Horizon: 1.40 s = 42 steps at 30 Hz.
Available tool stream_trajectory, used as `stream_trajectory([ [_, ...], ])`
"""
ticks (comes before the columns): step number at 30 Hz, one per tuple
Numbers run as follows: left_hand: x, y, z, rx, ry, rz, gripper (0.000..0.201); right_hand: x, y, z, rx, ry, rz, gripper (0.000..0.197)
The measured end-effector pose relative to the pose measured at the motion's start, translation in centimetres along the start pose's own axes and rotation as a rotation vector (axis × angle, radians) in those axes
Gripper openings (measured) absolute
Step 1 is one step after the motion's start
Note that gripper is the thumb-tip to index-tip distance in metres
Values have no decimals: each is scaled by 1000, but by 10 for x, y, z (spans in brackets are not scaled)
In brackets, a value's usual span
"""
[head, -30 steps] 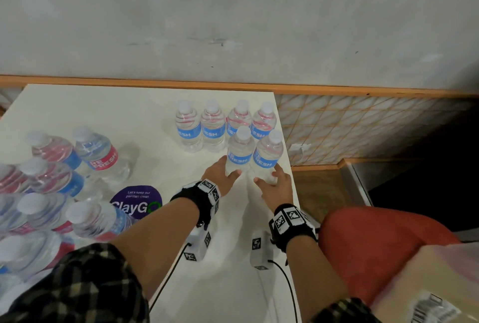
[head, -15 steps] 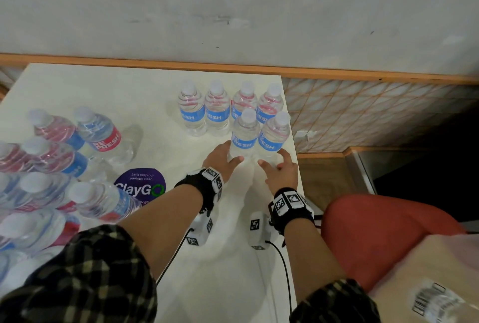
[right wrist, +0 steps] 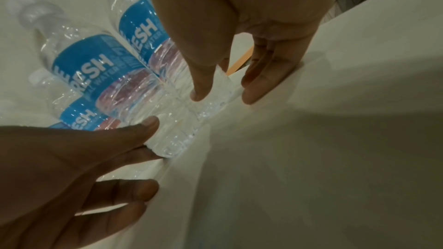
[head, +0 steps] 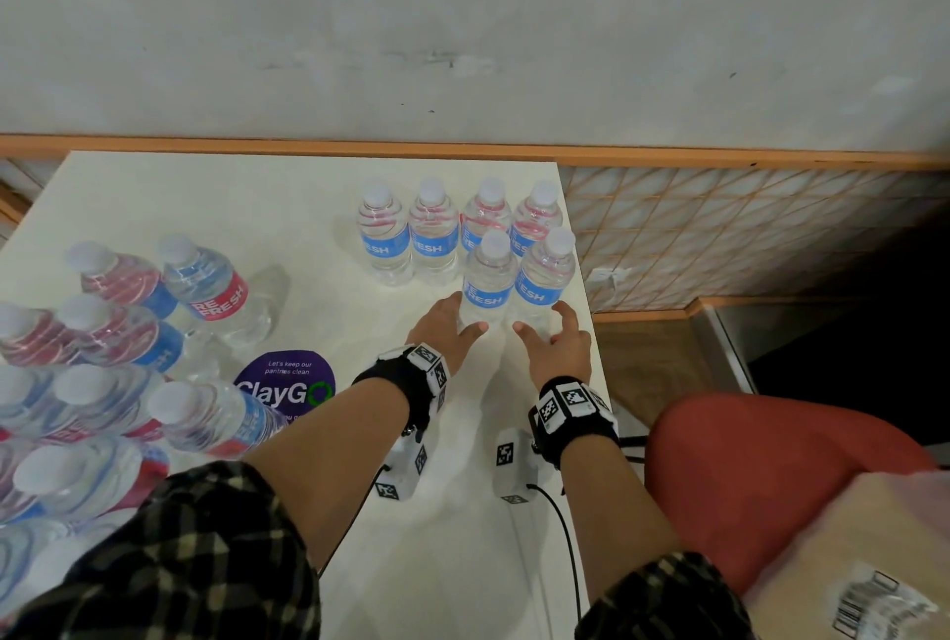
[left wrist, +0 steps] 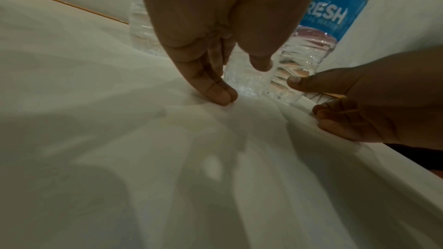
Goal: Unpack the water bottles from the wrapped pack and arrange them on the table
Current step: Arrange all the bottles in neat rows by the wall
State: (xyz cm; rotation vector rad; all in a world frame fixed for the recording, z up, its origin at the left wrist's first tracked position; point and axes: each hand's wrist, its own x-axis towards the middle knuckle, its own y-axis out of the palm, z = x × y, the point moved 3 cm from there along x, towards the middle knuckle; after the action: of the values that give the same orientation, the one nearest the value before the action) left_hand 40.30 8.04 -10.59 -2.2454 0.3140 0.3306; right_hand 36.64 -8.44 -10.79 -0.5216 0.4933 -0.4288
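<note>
Two clear water bottles with blue labels stand side by side near the table's right edge: the left one (head: 487, 282) and the right one (head: 546, 274). My left hand (head: 462, 318) is at the base of the left bottle, its straight fingers (left wrist: 215, 92) on the table and its thumb loose beside the base. My right hand (head: 542, 318) flanks the base of the right bottle (right wrist: 210, 101) with relaxed fingers (right wrist: 258, 84). Neither hand grips. Behind them stands a row of several bottles (head: 434, 233). The pack's bottles (head: 103, 382) crowd the left.
The white table (head: 205, 207) ends just right of the right bottle. A purple ClayGo sticker (head: 285, 382) lies between the pack and my left arm. A red chair (head: 771, 475) and a cardboard parcel (head: 848, 562) are at the lower right. A wall runs behind.
The head view has shifted. Both hands stay at the bases of the two front bottles, and the bottles stand where they were.
</note>
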Motion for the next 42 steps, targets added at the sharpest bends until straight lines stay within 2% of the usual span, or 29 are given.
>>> stream_trajectory([
  [12, 0, -4, -5, 18, 12, 17, 67, -2, -1, 3, -15, 4, 12, 64],
  [20, 0, -10, -11, 35, -18, 34, 67, -3, -2, 1, -35, -3, 93, 76],
  [26, -12, -14, -14, 50, -45, 65, 70, -12, -8, -1, 33, -8, 85, 81],
  [30, -31, -39, -22, 242, -21, 146, 57, -28, -12, -3, 46, -4, 96, 69],
  [32, -44, -60, -24, 275, 16, 126, 48, -39, -10, -1, 24, -6, 106, 56],
  [34, -61, -85, -22, 271, 37, 66, 42, -55, 1, 9, -26, -59, 155, 42],
  [37, -87, -120, -11, 237, 18, -5, 35, -101, 37, 37, -97, -268, 314, 26],
  [40, -103, -151, 5, 229, -3, -121, 30, -159, 86, 72, -177, -469, 602, 30],
  [42, -112, -169, 17, 180, -21, -219, 26, -194, 112, 94, -200, -596, 720, 27],
])
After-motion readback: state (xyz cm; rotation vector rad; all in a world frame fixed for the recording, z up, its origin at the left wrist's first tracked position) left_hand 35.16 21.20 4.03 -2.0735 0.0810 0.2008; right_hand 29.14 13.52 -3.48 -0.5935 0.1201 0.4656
